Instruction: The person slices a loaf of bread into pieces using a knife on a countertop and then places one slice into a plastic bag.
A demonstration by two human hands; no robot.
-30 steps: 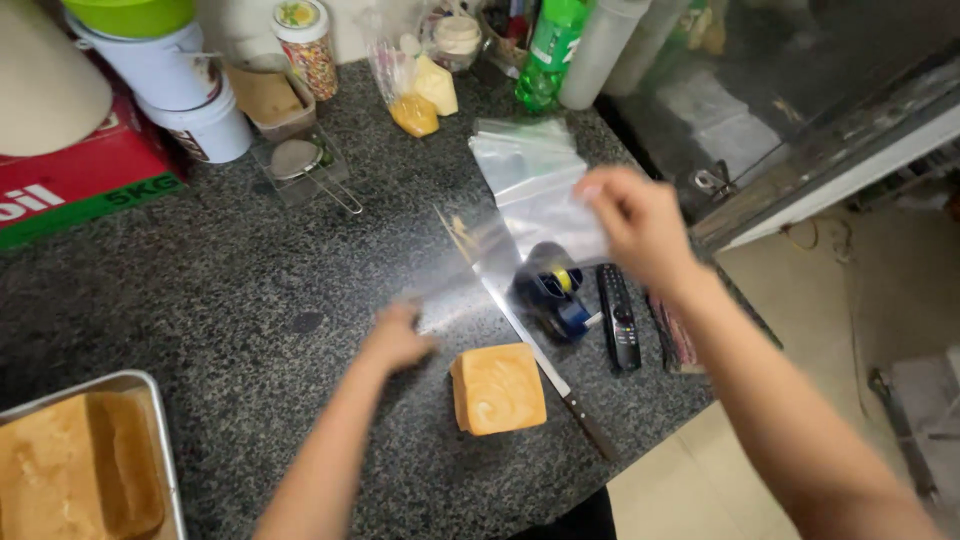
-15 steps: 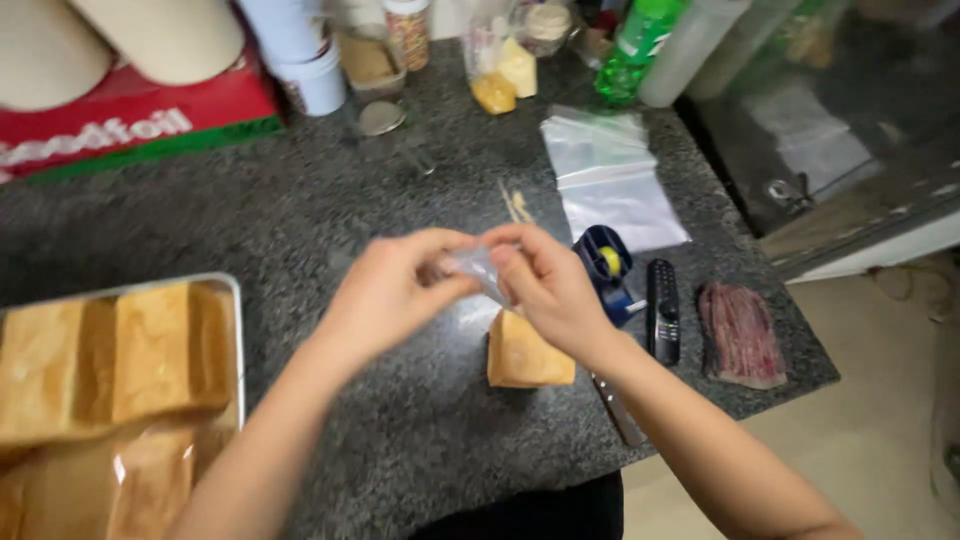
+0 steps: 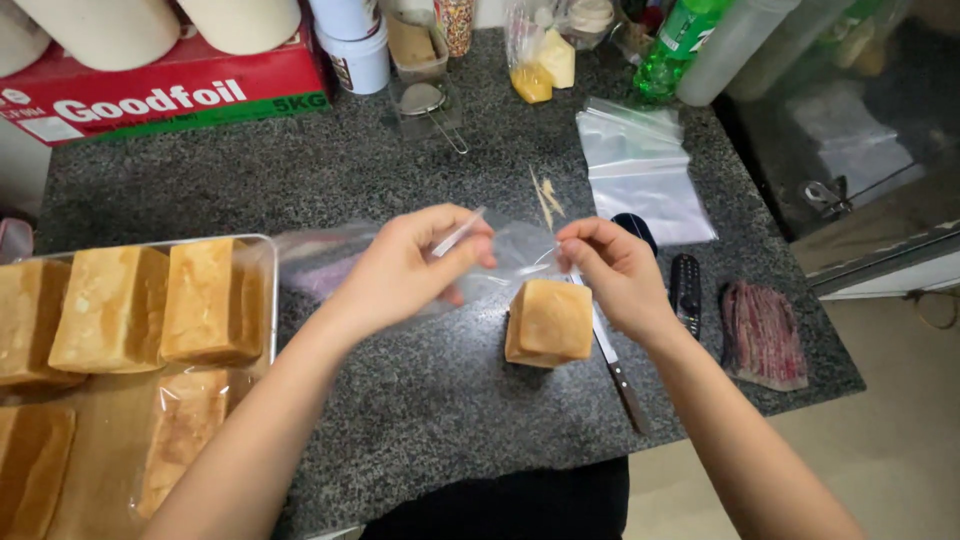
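Note:
Both hands hold one clear plastic zip bag (image 3: pixel 520 250) above the dark granite counter (image 3: pixel 300 170). My left hand (image 3: pixel 410 265) pinches one side of the bag's mouth, and my right hand (image 3: pixel 610 270) pinches the other side. Just below the bag a square golden loaf of cake (image 3: pixel 548 322) stands on the counter. A long knife (image 3: pixel 615 370) lies beside the loaf, partly under my right hand.
A metal tray (image 3: pixel 262 250) at the left holds several loaves, one of them bagged. A stack of clear zip bags (image 3: pixel 640 165) lies at the back right. A dark remote (image 3: pixel 685 290), a striped cloth (image 3: pixel 765 335), a red foil box (image 3: pixel 160 85), tubs and bottles surround them.
The right hand took a bag from the stack and brought it to the middle. Both hands now pull its mouth apart above the loaf. The view has shifted left.

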